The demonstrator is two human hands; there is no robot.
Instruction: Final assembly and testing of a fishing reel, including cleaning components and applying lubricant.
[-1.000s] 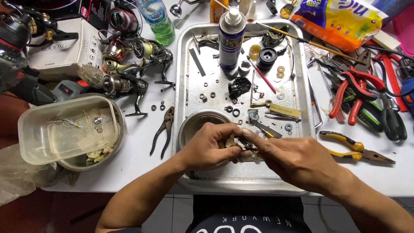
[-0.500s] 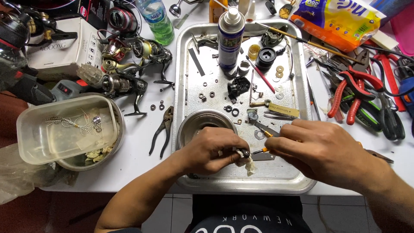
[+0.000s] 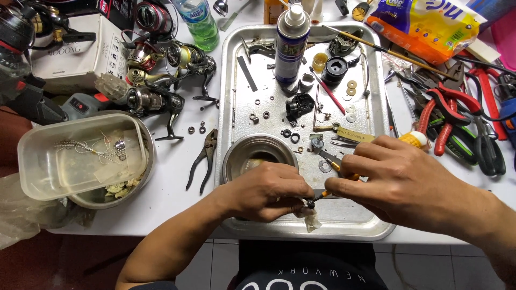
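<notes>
My left hand pinches a small dark metal part with a scrap of pale tissue hanging below it, over the near end of a metal tray. My right hand holds a thin tool with an orange grip, its tip touching the small part. Both hands meet just in front of a round steel bowl that stands in the tray.
The tray holds a spray can, washers, rings, tweezers and black reel parts. To the left lie black pliers, several fishing reels, a plastic tub in a steel bowl. Red-handled pliers and cutters lie right.
My right hand slid from beside the left hand out to the right and now holds the orange-gripped tool against the part. The left hand stayed in place, still pinching it.
</notes>
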